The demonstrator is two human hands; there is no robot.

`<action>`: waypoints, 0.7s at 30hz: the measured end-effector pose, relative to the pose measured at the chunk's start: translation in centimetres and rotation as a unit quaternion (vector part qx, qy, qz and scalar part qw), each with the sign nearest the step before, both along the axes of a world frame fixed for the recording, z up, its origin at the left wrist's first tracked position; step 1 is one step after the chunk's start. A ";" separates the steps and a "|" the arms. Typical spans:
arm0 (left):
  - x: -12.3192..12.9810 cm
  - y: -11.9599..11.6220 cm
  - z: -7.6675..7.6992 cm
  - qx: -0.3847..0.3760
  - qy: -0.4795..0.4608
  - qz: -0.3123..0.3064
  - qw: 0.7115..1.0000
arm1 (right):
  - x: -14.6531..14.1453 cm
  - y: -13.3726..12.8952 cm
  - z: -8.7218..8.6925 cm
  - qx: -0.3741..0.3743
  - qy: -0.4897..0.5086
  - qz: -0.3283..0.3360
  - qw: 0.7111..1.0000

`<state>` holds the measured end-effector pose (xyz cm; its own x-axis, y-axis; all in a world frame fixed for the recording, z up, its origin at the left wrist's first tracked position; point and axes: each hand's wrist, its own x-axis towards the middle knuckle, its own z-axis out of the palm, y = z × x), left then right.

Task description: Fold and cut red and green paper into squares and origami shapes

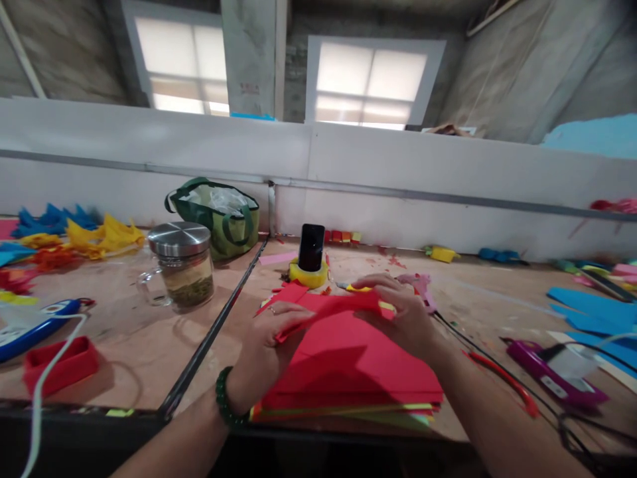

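A strip of red foam or felt sheet [338, 305] stretches between my two hands, slightly blurred. My left hand [283, 327], wearing a ring and a green bead bracelet [229, 398], pinches its left end. The right end is under the curled fingers of my right hand [398, 309]. Below both hands lies a stack of red sheets [353, 372], with yellow and green sheets showing at its front edge. Just beyond my right hand sits a pink tool [423, 289], probably a glue gun, with a black cord.
A phone [312, 247] leans in a yellow tape roll [308, 273] behind the stack. To the left stand a glass tea mug [182, 269] and a green bag [231, 229]. Red-handled pliers or cutters [502, 378] and a purple power strip [552, 378] lie at right.
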<state>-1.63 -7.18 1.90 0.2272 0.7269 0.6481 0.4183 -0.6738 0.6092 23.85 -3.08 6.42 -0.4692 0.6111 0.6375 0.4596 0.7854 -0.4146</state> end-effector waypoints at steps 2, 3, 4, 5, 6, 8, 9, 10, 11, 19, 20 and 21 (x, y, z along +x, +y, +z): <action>0.3 -0.2 0.4 0.109 0.132 -0.003 0.985 | 0.7 -1.6 -1.8 0.025 -0.059 0.012 0.998; 0.5 -0.2 0.3 0.136 0.204 -0.018 0.969 | 1.0 -2.3 -2.8 0.024 -0.089 0.017 0.996; 0.7 -0.2 0.0 0.142 0.271 -0.036 0.951 | 1.4 -3.0 -3.8 0.015 -0.117 0.021 0.993; 0.8 -0.2 -0.4 0.133 0.327 -0.055 0.934 | 1.6 -3.7 -4.9 0.001 -0.140 0.021 0.990; 0.9 -0.3 -0.8 0.113 0.371 -0.075 0.919 | 1.9 -4.4 -5.8 -0.019 -0.159 0.017 0.987; 1.0 -0.3 -1.6 0.060 0.422 -0.108 0.898 | 2.2 -5.5 -7.4 -0.066 -0.174 0.003 0.982; 0.9 -0.4 -1.9 0.031 0.431 -0.121 0.894 | 2.3 -5.9 -7.9 -0.087 -0.169 -0.007 0.982; 0.7 -0.4 -1.9 0.004 0.429 -0.132 0.893 | 2.4 -6.3 -8.3 -0.105 -0.160 -0.017 0.981; 0.6 -0.3 -1.9 -0.020 0.419 -0.139 0.897 | 2.5 -6.5 -8.5 -0.118 -0.146 -0.027 0.982; -0.8 2.3 -2.1 -0.293 0.211 -0.133 0.923 | 1.5 -5.5 -7.0 -0.298 -0.062 -0.154 0.940; -0.8 2.6 -2.3 -0.311 0.193 -0.124 0.922 | 1.3 -5.3 -7.1 -0.322 -0.042 -0.171 0.930; -0.8 2.8 -2.5 -0.317 0.181 -0.118 0.923 | 1.1 -5.2 -7.3 -0.338 -0.022 -0.182 0.923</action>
<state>-2.39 -4.36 -0.59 0.5453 0.8372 -0.0409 0.5594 -0.3271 0.7617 24.91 -8.25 -0.89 -0.1711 0.9845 0.0386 0.6693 0.1449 -0.7287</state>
